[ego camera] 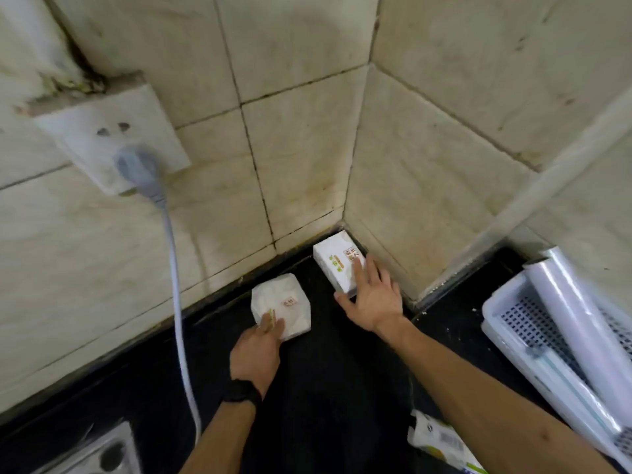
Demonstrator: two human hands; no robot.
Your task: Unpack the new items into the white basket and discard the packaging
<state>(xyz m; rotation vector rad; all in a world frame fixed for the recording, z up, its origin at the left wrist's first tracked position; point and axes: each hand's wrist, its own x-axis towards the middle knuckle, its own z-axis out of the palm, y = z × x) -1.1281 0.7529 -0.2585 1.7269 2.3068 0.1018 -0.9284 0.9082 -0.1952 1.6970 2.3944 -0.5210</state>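
Note:
Two white tissue packs lie on the black counter point(328, 388) in the tiled corner. The nearer pack point(285, 302) sits left of centre; my left hand point(256, 350) rests on its near edge with fingers laid over it. The far pack point(337, 263) is pushed into the corner, and my right hand point(371, 295) lies on it with straight, spread fingers. The white basket point(506, 323) stands at the right edge, holding a roll of clear film point(581, 319) and a long white box point(574, 395). Crumpled printed packaging point(441, 443) lies at the bottom, under my right forearm.
A wall socket point(109, 138) at the left carries a grey plug whose white cable point(181, 319) hangs down across the counter's left side. A metal object with holes point(102, 453) shows at the bottom left corner. Tiled walls close the counter at the back and right.

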